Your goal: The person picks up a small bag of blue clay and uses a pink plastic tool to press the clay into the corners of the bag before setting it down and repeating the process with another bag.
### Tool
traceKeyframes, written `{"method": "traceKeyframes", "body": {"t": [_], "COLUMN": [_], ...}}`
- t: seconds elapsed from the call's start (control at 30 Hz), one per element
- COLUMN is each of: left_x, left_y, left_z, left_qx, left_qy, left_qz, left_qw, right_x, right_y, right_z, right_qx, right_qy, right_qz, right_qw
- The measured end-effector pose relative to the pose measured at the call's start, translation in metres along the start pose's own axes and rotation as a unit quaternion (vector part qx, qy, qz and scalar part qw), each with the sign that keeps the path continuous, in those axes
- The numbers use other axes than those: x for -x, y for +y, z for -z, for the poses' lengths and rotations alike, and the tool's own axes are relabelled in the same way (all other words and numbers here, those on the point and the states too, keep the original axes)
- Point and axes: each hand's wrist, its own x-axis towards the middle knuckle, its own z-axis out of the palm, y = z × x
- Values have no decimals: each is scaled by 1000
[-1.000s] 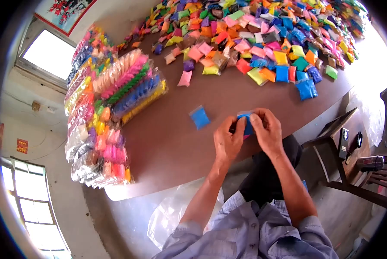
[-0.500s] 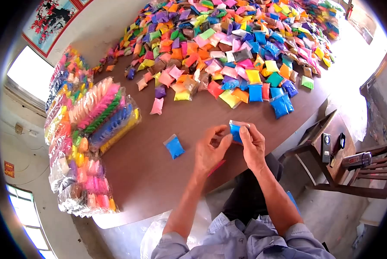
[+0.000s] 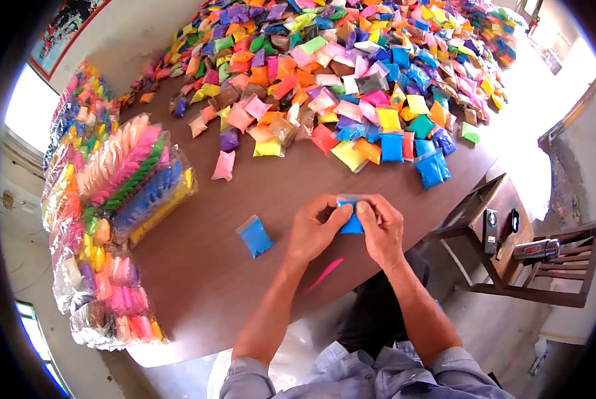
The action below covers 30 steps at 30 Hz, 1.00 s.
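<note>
A small blue packet (image 3: 352, 226) in clear plastic is held between both hands above the near part of the brown table (image 3: 284, 179). My left hand (image 3: 316, 226) is closed on its left side, the thumb pressing its face. On the other side my right hand (image 3: 380, 229) pinches it, thumb near the upper middle. The fingers behind the packet are hidden. To the left of my left hand, a second blue packet (image 3: 255, 237) lies flat on the table. A thin pink strip (image 3: 326, 274) rests below the hands near the table edge.
A large heap of colourful packets (image 3: 324, 86) covers the far side of the table. Bundled rows of packets (image 3: 141, 179) in clear bags are stacked along the left. At right stands a wooden chair (image 3: 510, 266) bearing a dark flask (image 3: 536, 250) and a black device (image 3: 490, 231).
My left hand has come in from beside the blue packet and now grips it too. The packet has moved slightly left and down, and the pink strip shows more fully.
</note>
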Motion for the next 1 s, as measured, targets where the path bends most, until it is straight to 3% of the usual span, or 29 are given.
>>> {"method": "traceKeyframes", "body": {"t": [0.1, 0.2, 0.27, 0.4, 0.5, 0.57, 0.67, 0.8, 0.87, 1.0], "left_x": [2, 1, -1, 1, 5, 9, 9, 10, 9, 12], "left_y": [2, -9, -15, -8, 5, 4, -4, -7, -10, -4], "left_z": [-2, -2, -4, -8, -15, -15, -15, -16, -19, -18], "left_qx": [9, -21, -32, -30, -14, -135, -194, -209, -175, -172], "left_qy": [42, 38, 82, 86, 70, 23, 27, 47, 92, 52], "left_qz": [39, 0, -78, -82, -33, -87, -113, -101, -150, -77], "left_qw": [998, 999, 993, 992, 997, 987, 974, 972, 969, 981], "right_x": [1, 0, -2, -1, -2, -3, -2, -2, -2, -3], "right_y": [-3, 4, -5, -1, -3, -2, 0, -5, -6, 4], "right_z": [-1, -6, -8, -6, -6, -4, -5, -10, -10, -9], "right_qx": [21, 26, 61, 127, 116, 95, 109, 104, 116, 90], "right_qy": [-1, 24, 24, 34, 66, 89, 96, 77, 71, 103], "right_qz": [24, 46, 47, 58, 62, 60, 65, 39, 27, 26], "right_qw": [999, 998, 997, 990, 989, 990, 987, 991, 990, 990]}}
